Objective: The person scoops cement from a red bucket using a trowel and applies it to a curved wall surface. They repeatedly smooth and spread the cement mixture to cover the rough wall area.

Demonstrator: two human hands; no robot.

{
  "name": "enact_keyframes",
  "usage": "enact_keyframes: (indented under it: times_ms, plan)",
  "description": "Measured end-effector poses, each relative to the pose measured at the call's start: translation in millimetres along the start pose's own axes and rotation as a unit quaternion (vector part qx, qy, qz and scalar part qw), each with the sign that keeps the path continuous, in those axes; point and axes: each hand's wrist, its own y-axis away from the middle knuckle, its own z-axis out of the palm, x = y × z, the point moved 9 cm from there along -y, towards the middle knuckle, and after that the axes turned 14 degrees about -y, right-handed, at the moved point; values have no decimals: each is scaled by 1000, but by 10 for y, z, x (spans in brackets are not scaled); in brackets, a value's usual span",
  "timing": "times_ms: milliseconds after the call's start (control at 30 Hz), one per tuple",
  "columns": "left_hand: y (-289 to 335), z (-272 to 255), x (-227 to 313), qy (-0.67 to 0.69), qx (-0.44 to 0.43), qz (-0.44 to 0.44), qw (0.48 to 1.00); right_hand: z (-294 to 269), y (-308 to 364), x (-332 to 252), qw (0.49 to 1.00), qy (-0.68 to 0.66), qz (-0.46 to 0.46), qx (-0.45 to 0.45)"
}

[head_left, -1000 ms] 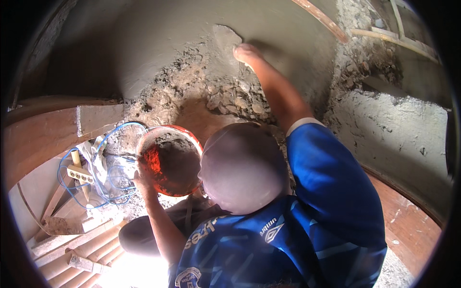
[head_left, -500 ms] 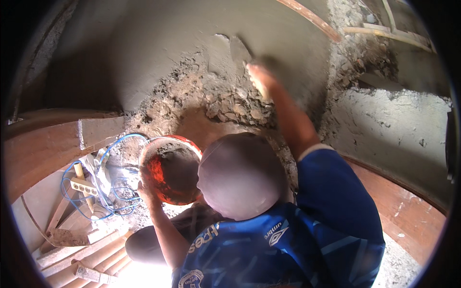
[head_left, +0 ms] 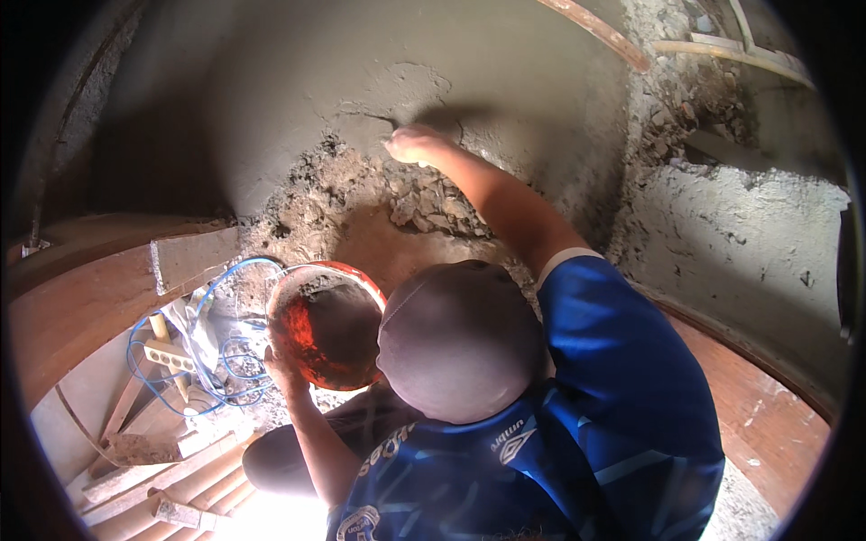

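Observation:
Neither my left hand nor my right hand shows. In front of me sits another person [head_left: 541, 451] in a blue shirt and a cap, back turned to me. That person's right hand [head_left: 417, 144] is closed and pressed close to the wet grey plaster [head_left: 298, 54]. A thin dark edge of a trowel [head_left: 374, 117] shows by the fingers; most of the tool is hidden. The person's left hand [head_left: 284, 370] rests at the side of a red bucket [head_left: 361, 275], which holds grey mortar [head_left: 343, 316]. Rough, broken rubble [head_left: 433, 203] lies below the smoothed plaster.
A blue cable [head_left: 248, 261] loops around a power strip [head_left: 169, 355] left of the bucket. Lengths of wood [head_left: 185, 491] lie at the lower left. Long brown boards run along the left [head_left: 81, 307] and right [head_left: 758, 374]. A rough pale block [head_left: 740, 225] stands at the right.
The other person's right hand has swept left and slightly up along the plaster with the trowel, whose blade is now seen nearly edge-on. The view has shifted slightly.

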Motion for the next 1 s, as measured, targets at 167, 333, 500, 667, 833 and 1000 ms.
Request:
enact_keyframes:
  times_ms: [167, 333, 500, 667, 833, 1000]
  plan:
    - [-28, 14, -19, -5, 2, 5, 1000, -256, -241, 10, 996, 53, 9, 73]
    - [-112, 5, -170, 3, 3, 15, 1000, -732, -139, 1160, 913, -355, 31, 196]
    - [-7, 32, 37, 7, 3, 8, 1000, -645, 512, 2202, 885, -375, 157, 229]
    - [-86, 8, -43, -53, -21, 15, 998, -75, 288, 2094, 921, -319, -42, 218]
    - [-84, -15, -91, -1, 20, 18, 1000, 172, 392, 1078, 902, 51, -311, 297]
    - [-195, 137, -137, 0, -14, -4, 1000, 222, 326, 2577, 989, -24, 87, 116]
